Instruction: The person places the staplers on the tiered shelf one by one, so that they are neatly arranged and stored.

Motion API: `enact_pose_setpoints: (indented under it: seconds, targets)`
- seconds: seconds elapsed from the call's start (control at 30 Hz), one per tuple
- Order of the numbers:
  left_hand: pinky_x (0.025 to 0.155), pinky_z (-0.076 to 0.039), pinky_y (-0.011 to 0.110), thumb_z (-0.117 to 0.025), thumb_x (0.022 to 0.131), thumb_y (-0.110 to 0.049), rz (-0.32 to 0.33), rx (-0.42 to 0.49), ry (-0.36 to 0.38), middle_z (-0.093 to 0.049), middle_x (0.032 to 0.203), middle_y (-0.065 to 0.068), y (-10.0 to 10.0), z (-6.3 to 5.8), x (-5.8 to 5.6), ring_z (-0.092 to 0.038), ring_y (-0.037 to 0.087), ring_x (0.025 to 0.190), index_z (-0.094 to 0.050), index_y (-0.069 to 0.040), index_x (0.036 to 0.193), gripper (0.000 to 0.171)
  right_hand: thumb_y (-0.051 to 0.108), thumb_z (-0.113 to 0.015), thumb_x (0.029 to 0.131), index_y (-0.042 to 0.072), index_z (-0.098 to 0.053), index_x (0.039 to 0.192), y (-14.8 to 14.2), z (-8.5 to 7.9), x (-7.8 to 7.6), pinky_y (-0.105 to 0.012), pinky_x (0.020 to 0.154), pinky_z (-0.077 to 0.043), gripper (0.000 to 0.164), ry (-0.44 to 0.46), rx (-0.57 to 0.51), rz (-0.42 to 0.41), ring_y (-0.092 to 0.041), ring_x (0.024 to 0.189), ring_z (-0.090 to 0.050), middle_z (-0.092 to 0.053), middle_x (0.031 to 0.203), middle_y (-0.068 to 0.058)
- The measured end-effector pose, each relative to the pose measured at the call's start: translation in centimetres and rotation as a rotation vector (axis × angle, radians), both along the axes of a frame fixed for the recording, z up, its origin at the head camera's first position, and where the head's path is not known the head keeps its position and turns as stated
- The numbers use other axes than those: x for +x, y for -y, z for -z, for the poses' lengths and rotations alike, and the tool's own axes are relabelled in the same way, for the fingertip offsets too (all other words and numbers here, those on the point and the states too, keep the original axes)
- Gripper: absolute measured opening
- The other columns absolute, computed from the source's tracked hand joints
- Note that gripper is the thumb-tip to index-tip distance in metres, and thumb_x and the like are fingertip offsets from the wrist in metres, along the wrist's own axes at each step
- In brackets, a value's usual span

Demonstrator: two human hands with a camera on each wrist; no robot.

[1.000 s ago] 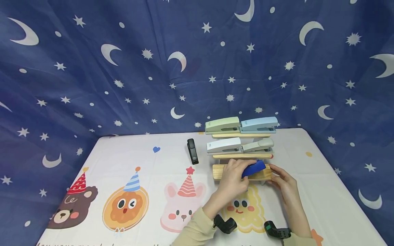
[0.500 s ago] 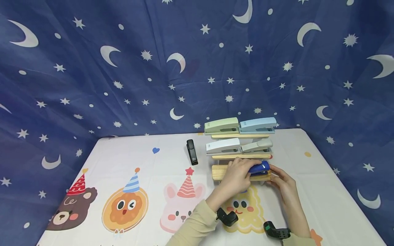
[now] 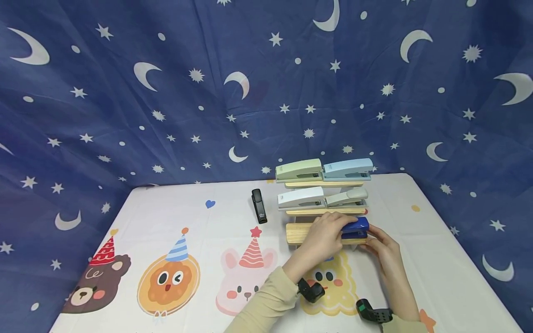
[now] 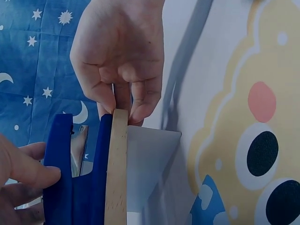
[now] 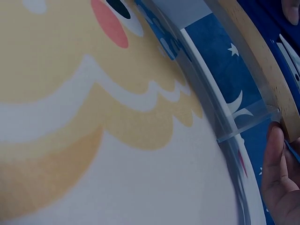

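Observation:
My left hand point(image 3: 325, 233) holds a dark blue stapler point(image 3: 359, 225) at the right part of the lowest wooden shelf point(image 3: 297, 233) of a tiered rack. In the left wrist view, the left fingers point(image 4: 33, 174) grip the stapler's upper arm, and its base lies along the wooden plank point(image 4: 117, 183). My right hand point(image 3: 388, 254) grips the right end of that same shelf, its fingertips right by the stapler's end. From the right wrist view, the right fingers point(image 5: 275, 154) are at the plank's end, beside a clear plastic support point(image 5: 248, 123).
Behind, the middle tier carries a white stapler point(image 3: 300, 198) and a grey stapler point(image 3: 348, 197). A light green stapler point(image 3: 298, 170) and a light blue stapler point(image 3: 348, 169) stand on top. A black stapler point(image 3: 259, 206) lies on the tablecloth left of the rack.
The left hand has moved the blue stapler rightward and lowered it from a tilt to level along the shelf. The right hand has stayed at the shelf's end.

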State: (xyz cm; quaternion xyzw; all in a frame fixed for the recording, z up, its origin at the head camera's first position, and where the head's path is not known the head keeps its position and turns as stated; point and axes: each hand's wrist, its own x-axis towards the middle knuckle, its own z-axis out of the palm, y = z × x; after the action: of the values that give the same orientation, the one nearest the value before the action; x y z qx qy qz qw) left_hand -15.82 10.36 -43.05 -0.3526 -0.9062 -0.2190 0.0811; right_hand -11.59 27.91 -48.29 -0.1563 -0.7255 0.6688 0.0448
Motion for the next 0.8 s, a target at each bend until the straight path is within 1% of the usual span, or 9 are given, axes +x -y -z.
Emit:
enact_pose_setpoints:
  seconds: [0.13, 0.33, 0.43, 0.5, 0.6, 0.8]
  targets:
    - [0.081, -0.044, 0.019, -0.063, 0.086, -0.008, -0.007, -0.02, -0.031, -0.065, 0.12, -0.008, -0.3, 0.1, 0.0, -0.06, 0.009, 0.105, -0.059, -0.029, 0.129, 0.048, 0.003, -0.045, 0.094, -0.007, -0.04, 0.14, -0.1, 0.0, 0.0, -0.014, 0.076, -0.051, 0.047, 0.008, -0.015, -0.002, 0.005, 0.085, -0.059, -0.053, 0.103, 0.024]
    - [0.084, -0.044, 0.021, -0.067, 0.082, -0.011, -0.021, -0.056, -0.102, -0.064, 0.121, -0.008, -0.4, 0.2, 0.1, -0.059, 0.009, 0.107, -0.058, -0.029, 0.129, 0.051, 0.003, -0.043, 0.095, -0.006, -0.039, 0.141, -0.1, 0.1, 0.1, -0.015, 0.077, -0.051, 0.047, 0.01, -0.022, -0.009, 0.004, 0.087, -0.06, -0.053, 0.106, 0.022]
    - [0.086, -0.045, 0.023, -0.066, 0.084, -0.012, -0.041, -0.056, -0.132, -0.064, 0.121, -0.008, -0.4, 0.2, 0.3, -0.058, 0.009, 0.108, -0.059, -0.028, 0.128, 0.048, 0.003, -0.044, 0.096, -0.006, -0.038, 0.141, -0.1, 0.1, 0.0, -0.015, 0.077, -0.052, 0.047, 0.01, -0.026, -0.011, 0.004, 0.086, -0.06, -0.053, 0.105, 0.023]
    - [0.086, -0.044, 0.024, -0.065, 0.086, -0.014, -0.059, -0.041, -0.147, -0.064, 0.121, -0.008, -0.2, 0.3, 0.4, -0.058, 0.009, 0.109, -0.06, -0.028, 0.127, 0.043, 0.003, -0.044, 0.096, -0.006, -0.039, 0.141, -0.1, 0.2, 0.0, -0.015, 0.077, -0.052, 0.046, 0.011, -0.026, -0.01, 0.004, 0.086, -0.06, -0.054, 0.103, 0.024]
    - [0.087, -0.043, 0.024, -0.064, 0.088, -0.018, -0.078, -0.009, -0.139, -0.063, 0.12, -0.008, 0.1, 0.5, 0.3, -0.057, 0.009, 0.11, -0.06, -0.027, 0.126, 0.039, 0.004, -0.044, 0.095, -0.005, -0.039, 0.141, -0.1, 0.1, 0.0, -0.015, 0.077, -0.052, 0.047, 0.012, -0.025, -0.007, 0.004, 0.086, -0.06, -0.053, 0.103, 0.023]
    - [0.088, -0.042, 0.025, -0.067, 0.086, -0.024, -0.103, 0.03, -0.1, -0.063, 0.118, -0.008, 0.8, 0.7, 0.4, -0.057, 0.009, 0.108, -0.059, -0.026, 0.127, 0.042, 0.005, -0.045, 0.094, -0.005, -0.039, 0.142, 0.0, 0.1, 0.1, -0.014, 0.077, -0.051, 0.049, 0.033, -0.018, 0.009, 0.004, 0.087, -0.059, -0.052, 0.107, 0.019]
